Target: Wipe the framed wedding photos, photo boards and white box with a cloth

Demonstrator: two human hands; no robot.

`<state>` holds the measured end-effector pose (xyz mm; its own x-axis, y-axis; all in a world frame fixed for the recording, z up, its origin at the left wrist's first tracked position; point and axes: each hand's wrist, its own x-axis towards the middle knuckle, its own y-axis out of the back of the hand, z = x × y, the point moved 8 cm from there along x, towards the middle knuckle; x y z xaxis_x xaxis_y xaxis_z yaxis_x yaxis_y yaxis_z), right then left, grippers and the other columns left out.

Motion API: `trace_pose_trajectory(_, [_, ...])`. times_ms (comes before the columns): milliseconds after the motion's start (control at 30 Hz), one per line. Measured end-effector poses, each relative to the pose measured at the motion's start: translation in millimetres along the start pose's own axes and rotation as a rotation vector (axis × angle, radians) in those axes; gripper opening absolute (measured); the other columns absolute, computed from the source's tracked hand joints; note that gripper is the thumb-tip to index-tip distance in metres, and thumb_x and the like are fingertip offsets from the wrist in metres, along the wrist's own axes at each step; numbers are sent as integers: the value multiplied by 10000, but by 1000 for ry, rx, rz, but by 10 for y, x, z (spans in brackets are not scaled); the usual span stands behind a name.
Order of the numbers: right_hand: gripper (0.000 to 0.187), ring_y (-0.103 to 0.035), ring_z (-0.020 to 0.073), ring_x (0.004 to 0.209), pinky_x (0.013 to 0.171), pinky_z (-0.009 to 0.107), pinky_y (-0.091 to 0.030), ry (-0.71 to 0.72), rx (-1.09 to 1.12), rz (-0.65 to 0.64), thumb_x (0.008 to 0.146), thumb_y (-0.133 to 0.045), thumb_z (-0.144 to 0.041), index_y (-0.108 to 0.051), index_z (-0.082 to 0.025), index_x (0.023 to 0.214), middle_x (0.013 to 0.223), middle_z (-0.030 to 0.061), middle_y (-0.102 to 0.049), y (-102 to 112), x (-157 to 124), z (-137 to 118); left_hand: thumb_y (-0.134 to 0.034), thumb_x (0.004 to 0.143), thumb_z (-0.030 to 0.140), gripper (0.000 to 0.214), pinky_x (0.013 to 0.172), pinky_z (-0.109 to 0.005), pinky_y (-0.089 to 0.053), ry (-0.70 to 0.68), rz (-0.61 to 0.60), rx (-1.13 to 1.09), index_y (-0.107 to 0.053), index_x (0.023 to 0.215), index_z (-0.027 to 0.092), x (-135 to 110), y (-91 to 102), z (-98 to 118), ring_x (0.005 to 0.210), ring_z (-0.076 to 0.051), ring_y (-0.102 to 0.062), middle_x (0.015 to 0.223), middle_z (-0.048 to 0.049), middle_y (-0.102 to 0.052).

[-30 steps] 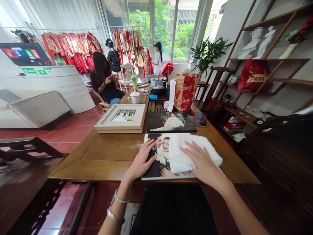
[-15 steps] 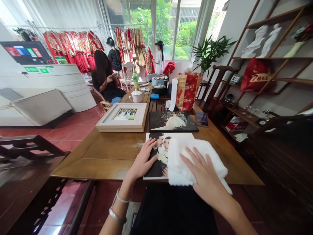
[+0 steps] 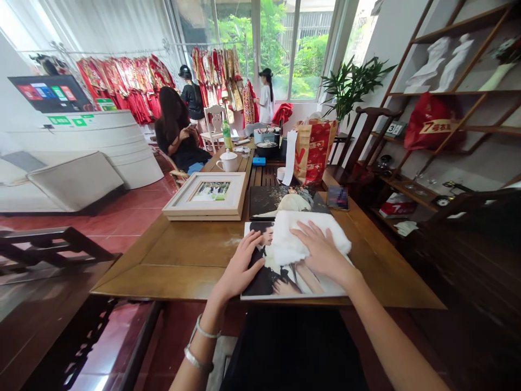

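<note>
A wedding photo print (image 3: pixel 280 282) with a glossy face lies flat at the table's near edge, showing a couple. My left hand (image 3: pixel 244 266) rests on its left side, fingers stretched out and holding nothing. Across the upper right of the photo is a folded white towel (image 3: pixel 285 239). My right hand (image 3: pixel 321 247) lies flat on top of it with the fingers spread, pressing it down; part of the photo is hidden beneath. Just beyond, the towel's far edge meets or overlaps a dark wedding picture panel (image 3: pixel 260 201).
A pale wooden picture frame (image 3: pixel 203 214) lies to the left, with a lidded white mug (image 3: pixel 228 162) behind it. Farther back stand a red and tan paper bag (image 3: pixel 313 152) and a black pot (image 3: pixel 266 149). A seated person (image 3: pixel 173 130) is beyond the table's left side.
My right hand and the towel have moved away from me and slightly left over the photo, uncovering its lower right part. My left hand stays on the photo's left side.
</note>
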<state>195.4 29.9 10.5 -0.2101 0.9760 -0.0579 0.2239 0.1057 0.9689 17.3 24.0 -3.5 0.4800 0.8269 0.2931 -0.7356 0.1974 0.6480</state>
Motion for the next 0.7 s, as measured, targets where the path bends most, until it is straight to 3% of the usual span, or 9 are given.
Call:
trace_pose_trajectory(100, [782,-63,310,1432,1067,690,-84,17,41,-19,661,-399,-14,-352,-210,1417,1567,27,-175,46,268,40,-479,913,266,476,1171,-468,-166,2,3,3,-387,1379,233,-1,0,-9,1430,-243,-181,1508,-78,-323])
trace_pose_trajectory(200, [807,-62,307,1432,1058,702,-87,28,37,-18,646,-384,4,-343,-212,1422,1564,16,-185,35,253,25,-478,913,261,482,1169,-472,-170,9,8,3,-377,1384,240,-4,-3,-20,1429,-243,-184,1509,-75,-322])
trace_pose_trajectory(300, [863,-46,299,1434,1068,689,-86,43,-17,8,597,-377,27,-345,-219,1423,1565,2,-181,-37,-51,-60,-480,910,255,478,1169,-471,-174,8,11,-2,-383,1378,230,-7,-8,-22,1427,-242,-189,1504,-80,-329])
trace_pose_trajectory(533, [1027,38,269,1440,1110,642,-64,71,-128,35,473,-373,28,-309,-297,1445,1572,-84,-98,-280,-1092,-351,-473,907,255,470,1169,-476,-171,9,18,-2,-391,1369,219,-2,-7,-28,1427,-242,-189,1506,-88,-322])
trace_pose_trajectory(600, [1043,44,280,1438,1109,649,-50,86,-118,18,466,-383,12,-286,-300,1456,1572,-87,-77,-319,-1213,-410,-467,909,254,468,1171,-468,-170,12,14,0,-390,1368,214,-1,-11,-29,1428,-235,-185,1507,-88,-320])
trace_pose_trajectory(700, [1061,46,279,1438,1107,655,-36,83,-79,-17,469,-383,8,-247,-320,1468,1570,-98,-71,-319,-1140,-429,-468,907,251,469,1171,-471,-170,8,18,-3,-386,1369,220,-3,-7,-21,1428,-232,-186,1506,-85,-321])
